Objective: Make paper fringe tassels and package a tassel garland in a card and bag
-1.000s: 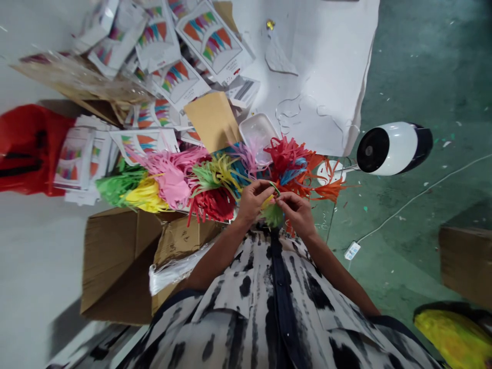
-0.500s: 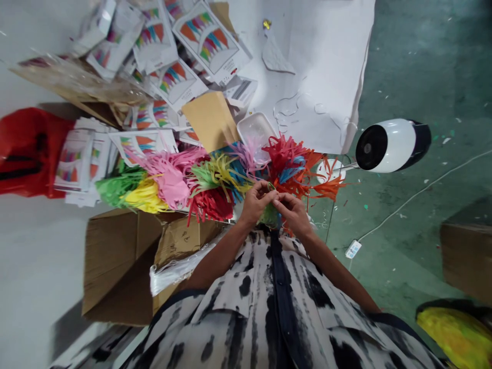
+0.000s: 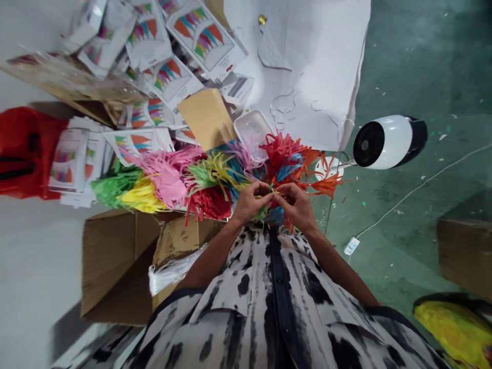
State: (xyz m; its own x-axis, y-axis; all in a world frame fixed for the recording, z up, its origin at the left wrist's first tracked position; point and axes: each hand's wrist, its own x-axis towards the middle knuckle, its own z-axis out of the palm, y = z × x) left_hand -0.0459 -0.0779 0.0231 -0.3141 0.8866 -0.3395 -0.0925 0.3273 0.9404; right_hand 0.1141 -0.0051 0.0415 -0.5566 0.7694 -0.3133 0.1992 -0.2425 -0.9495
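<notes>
"Fingers (image 3: 264, 186) first. State, both hands?"

"Pinching, L & R. Left hand (image 3: 247, 205) and right hand (image 3: 300, 209) meet tip to tip, both closed on a thin green twist (image 3: 271, 187). Exact finger placement n/c (not confirmed); tips overlap."

"Twist rel. to fingers?"

"Directly at the tips, betw. the two hands. Long axis approx. toward the shirt (image 3: 246, 287), as far as visible. Green fringe (image 3: 262, 214) shows on the shirt side, just under L fingers. Blue fringe (image 3: 275, 216) beside it, nearer R. Whether either joins the twist: can't tell."

"Nearer hand?"

"Neither; both touch it."

"Posn. re table (image 3: 323, 61)?"

"At near edge, toward the right corner. Edge itself mostly covered, so over or off it: can't tell. Just beyond the tips, red tassel (image 3: 283, 148); orange tassel (image 3: 326, 179) spills past near R corner."

"Farther out?"

"Along near edge, L side: dark red tassel (image 3: 212, 203), pink tassel (image 3: 171, 185), yellow tassel (image 3: 143, 197). White tray (image 3: 241, 124) inboard of edge; printed boxes (image 3: 205, 38) toward far L corner."
</notes>
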